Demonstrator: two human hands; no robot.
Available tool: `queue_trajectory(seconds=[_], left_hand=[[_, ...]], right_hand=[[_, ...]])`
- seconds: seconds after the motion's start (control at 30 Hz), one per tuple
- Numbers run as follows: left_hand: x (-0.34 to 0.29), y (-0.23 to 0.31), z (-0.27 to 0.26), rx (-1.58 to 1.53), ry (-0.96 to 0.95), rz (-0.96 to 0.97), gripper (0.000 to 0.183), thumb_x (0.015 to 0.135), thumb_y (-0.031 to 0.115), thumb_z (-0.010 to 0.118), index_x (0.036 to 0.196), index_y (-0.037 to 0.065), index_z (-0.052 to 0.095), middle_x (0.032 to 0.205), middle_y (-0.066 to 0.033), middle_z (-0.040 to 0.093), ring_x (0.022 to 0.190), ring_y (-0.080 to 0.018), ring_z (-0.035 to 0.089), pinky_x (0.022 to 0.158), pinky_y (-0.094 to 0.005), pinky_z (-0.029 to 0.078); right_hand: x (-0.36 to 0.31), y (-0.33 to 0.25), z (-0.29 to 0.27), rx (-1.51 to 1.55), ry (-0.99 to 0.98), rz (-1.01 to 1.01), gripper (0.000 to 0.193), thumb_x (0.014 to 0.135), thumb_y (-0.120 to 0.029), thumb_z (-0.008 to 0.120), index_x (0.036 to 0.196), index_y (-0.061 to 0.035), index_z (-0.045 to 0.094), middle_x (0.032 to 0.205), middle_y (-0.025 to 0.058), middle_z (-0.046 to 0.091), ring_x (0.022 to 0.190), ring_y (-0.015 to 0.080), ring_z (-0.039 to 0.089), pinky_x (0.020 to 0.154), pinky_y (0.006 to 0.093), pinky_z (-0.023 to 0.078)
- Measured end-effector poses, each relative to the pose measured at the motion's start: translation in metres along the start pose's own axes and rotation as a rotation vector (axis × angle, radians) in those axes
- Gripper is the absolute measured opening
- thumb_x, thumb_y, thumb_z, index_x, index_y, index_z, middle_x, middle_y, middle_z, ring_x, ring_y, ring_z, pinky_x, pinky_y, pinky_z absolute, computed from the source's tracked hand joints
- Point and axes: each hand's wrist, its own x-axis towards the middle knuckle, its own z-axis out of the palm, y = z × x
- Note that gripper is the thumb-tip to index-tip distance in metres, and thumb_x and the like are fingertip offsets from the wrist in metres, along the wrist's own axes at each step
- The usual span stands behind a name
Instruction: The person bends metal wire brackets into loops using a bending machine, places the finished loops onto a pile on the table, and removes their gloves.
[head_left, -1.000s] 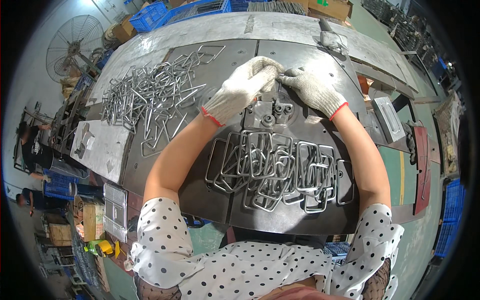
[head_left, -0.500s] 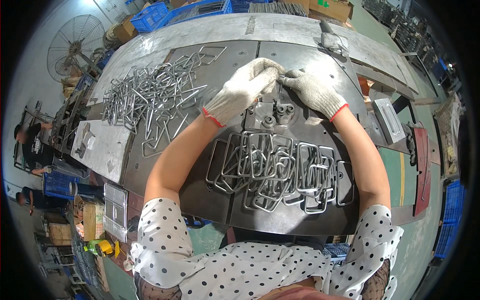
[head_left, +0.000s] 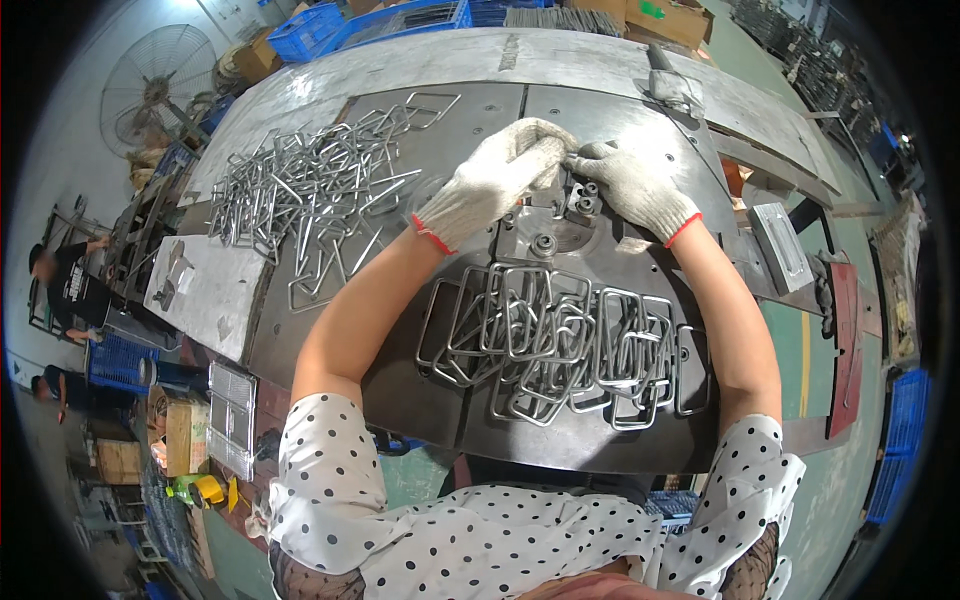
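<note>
Both my hands wear white knit gloves with red cuffs and meet at the far side of a small metal bending fixture (head_left: pixel 543 245). My left hand (head_left: pixel 508 172) is closed, its fingers curled together; what they grip is hidden. Close beside it, my right hand (head_left: pixel 632 188) is closed too, thumb and fingertips pressed together over something too small to make out. Just below the fingertips sits the fixture's block with round pins (head_left: pixel 582 202). Nearer to me lies a heap of bent rectangular wire frames (head_left: pixel 525 356).
Bent, open wire pieces (head_left: pixel 290 190) form a tangled pile at the left of the steel table (head_left: pixel 400 410). A hammer-like tool (head_left: pixel 675 88) lies at the far right. A grey metal block (head_left: pixel 778 247) stands right. Two people and a large fan (head_left: pixel 155 90) are at the left.
The block with pins has swung away from me, toward my fingertips, baring the round plate under it. My hands stay close together in nearly the same place.
</note>
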Motion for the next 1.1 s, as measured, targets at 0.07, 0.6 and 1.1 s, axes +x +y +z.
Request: queue_trajectory(seconds=[0.07, 0.6, 1.1], left_hand=[[-0.001, 0.005, 0.003, 0.001, -0.002, -0.004, 0.023, 0.108, 0.017, 0.055, 0.122, 0.002, 0.066, 0.097, 0.0025, 0.061, 0.081, -0.0042, 0.05, 0.072, -0.0208, 0.044], [0.0, 0.003, 0.001, -0.019, -0.018, -0.034, 0.021, 0.108, 0.016, 0.057, 0.121, 0.003, 0.066, 0.097, 0.0023, 0.063, 0.082, -0.0046, 0.052, 0.071, -0.0217, 0.044], [-0.001, 0.005, 0.003, -0.038, -0.032, -0.011, 0.023, 0.108, 0.016, 0.054, 0.124, 0.002, 0.065, 0.096, 0.0023, 0.061, 0.082, -0.0047, 0.051, 0.073, -0.0222, 0.044]], right_hand=[[-0.003, 0.005, 0.003, 0.007, 0.04, -0.01, 0.049, 0.093, 0.001, 0.053, 0.138, -0.0142, 0.065, 0.137, 0.0138, 0.063, 0.12, 0.0364, 0.062, 0.102, 0.0422, 0.05], [-0.002, 0.0, -0.003, -0.029, -0.009, 0.033, 0.046, 0.091, -0.002, 0.058, 0.134, -0.0126, 0.066, 0.14, 0.0144, 0.062, 0.122, 0.0368, 0.061, 0.101, 0.0429, 0.051], [-0.003, 0.008, 0.004, 0.025, 0.041, -0.015, 0.051, 0.089, 0.001, 0.058, 0.137, -0.0128, 0.065, 0.146, 0.0116, 0.058, 0.123, 0.0364, 0.061, 0.102, 0.0434, 0.051]])
